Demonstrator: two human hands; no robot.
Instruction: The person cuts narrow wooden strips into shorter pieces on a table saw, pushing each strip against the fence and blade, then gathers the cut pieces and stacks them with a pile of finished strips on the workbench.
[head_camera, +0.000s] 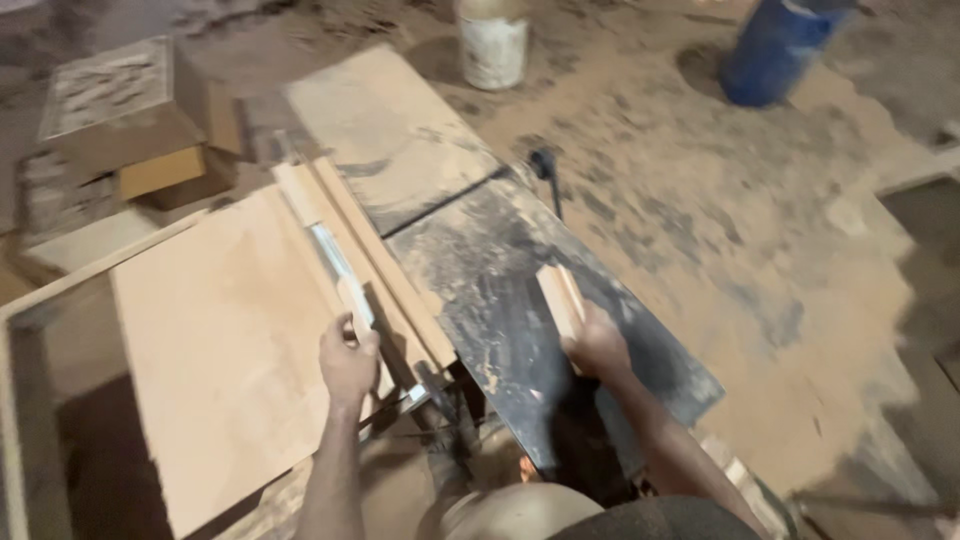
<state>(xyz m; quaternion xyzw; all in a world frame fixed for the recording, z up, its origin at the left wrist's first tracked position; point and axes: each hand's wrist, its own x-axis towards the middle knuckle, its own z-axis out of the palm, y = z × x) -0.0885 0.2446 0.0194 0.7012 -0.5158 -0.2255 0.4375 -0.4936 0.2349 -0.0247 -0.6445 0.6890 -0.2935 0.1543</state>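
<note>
Two hands were loaded: right hand (597, 345) clenched a short wood block (561, 298) standing on the dark machine table (500, 270), long axis pointing away, left hand (347, 362) gripping the fence strip (340, 270).

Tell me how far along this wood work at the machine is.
Done: nothing finished can be picked out; sawdust covers the floor around the machine. In hand: the right hand holds a small wood block on the dark machine table, and the left hand grips a pale strip on the long wooden slats beside the plywood sheet. Left: cannot tell.
</note>
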